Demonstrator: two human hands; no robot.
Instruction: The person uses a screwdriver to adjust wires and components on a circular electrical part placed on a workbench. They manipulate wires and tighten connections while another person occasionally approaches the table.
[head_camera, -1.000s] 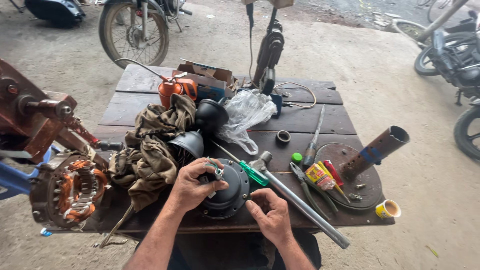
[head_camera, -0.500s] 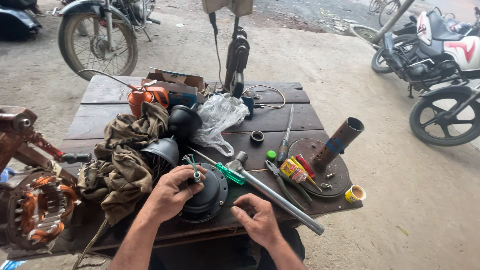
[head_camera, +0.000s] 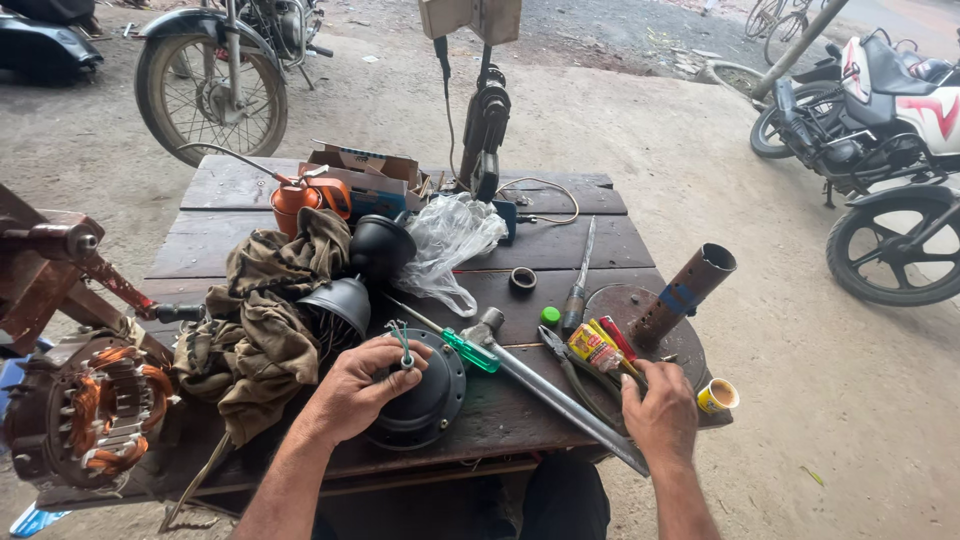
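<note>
- On the dark wooden table (head_camera: 300, 185), near its front edge, lies a round black motor housing (head_camera: 425, 395); every place below is told from this housing.
- Left hand (head_camera: 360, 385) lies over the housing's left side, fingers curled and pressed against the casing, seemingly to keep it from turning or sliding; a small bundle of wire ends (head_camera: 402, 342) rises just by the fingertips, though whether they pinch it I cannot tell.
- Right hand (head_camera: 658, 410) is well to the right of the housing, palm down, fingers reaching onto a pair of pliers (head_camera: 575, 365) and a yellow-and-red packet (head_camera: 598, 347); whether the fingers have closed on anything I cannot tell.
- Just right of the housing a green-handled screwdriver (head_camera: 455, 342) lies beside a long grey hammer (head_camera: 560, 395) that runs slantwise toward the table's front edge, both kept within easy reach.
- Further right, a rusty pipe (head_camera: 685, 290) leans upward from a round metal plate (head_camera: 690, 355), and a small yellow roll (head_camera: 717, 396) sits at the table's corner.
- Left of the housing a heap of brownish rags (head_camera: 260, 320) partly covers two black cone-shaped covers (head_camera: 340, 300).
- Behind the housing are a crumpled clear plastic bag (head_camera: 450, 240), an orange oil can (head_camera: 300, 200) and a cardboard box (head_camera: 365, 170).
- Far left of the housing, off the table, stands a stator with copper windings (head_camera: 95, 420).
</note>
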